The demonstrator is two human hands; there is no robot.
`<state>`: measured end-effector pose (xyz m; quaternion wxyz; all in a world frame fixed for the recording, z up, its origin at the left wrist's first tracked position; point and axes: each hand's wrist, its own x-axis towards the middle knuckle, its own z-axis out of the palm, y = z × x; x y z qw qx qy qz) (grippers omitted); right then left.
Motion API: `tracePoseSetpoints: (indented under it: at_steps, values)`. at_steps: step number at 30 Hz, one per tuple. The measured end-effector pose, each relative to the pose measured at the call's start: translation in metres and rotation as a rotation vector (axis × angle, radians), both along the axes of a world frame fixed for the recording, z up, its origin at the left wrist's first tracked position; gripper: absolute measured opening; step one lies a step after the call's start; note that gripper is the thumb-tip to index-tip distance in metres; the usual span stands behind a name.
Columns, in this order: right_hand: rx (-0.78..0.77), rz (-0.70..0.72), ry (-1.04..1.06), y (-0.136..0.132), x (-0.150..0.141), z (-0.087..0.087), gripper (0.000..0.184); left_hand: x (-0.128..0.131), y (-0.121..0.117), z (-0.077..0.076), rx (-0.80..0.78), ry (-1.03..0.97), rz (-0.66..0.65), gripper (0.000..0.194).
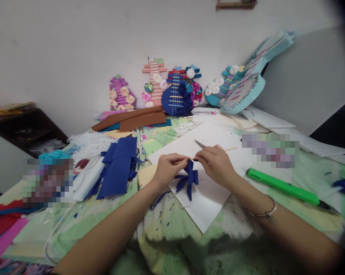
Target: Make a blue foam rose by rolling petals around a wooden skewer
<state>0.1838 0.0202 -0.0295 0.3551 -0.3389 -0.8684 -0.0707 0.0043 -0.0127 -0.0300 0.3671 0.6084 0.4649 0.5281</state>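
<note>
Both hands meet above a white sheet (205, 214) at the middle of the worktable. The left hand (171, 168) pinches between thumb and index finger at the near end of a thin wooden stick (231, 149). The right hand (217, 164) grips the same stick just beside it, thumb against fingers; the stick's far end projects beyond this hand. A cluster of dark blue strips (191, 175) hangs directly below the fingertips, over the white sheet. A pointed metal tip (199, 143) projects above the right hand; whether the fingers retain it cannot be determined. A bracelet (266, 214) encircles the right wrist.

To the right of the sheet lies a green-handled tool (284, 187). To the left, blue sheets (117, 168) lie beside white cord (88, 145). Decorated instrument-shaped models (171, 100) stand along the wall.
</note>
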Motion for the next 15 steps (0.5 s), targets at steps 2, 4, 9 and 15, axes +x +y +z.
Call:
tracePoseSetpoints:
  at_steps: [2, 4, 9, 15]
  values:
    - [-0.021, -0.001, 0.014, -0.001, 0.000, 0.000, 0.021, 0.000, 0.000, -0.002, -0.047, -0.042, -0.004, 0.015]
    - [-0.058, 0.007, 0.035, -0.002, -0.001, 0.000, 0.017, 0.000, 0.000, -0.004, -0.077, -0.069, -0.010, 0.017]
    - [-0.131, -0.019, 0.091, -0.006, -0.005, 0.001, 0.017, 0.001, 0.000, -0.008, -0.077, -0.117, -0.045, 0.020]
    - [-0.126, -0.074, 0.145, -0.012, -0.010, 0.003, 0.018, 0.002, 0.000, -0.012, -0.024, -0.144, -0.058, 0.019]
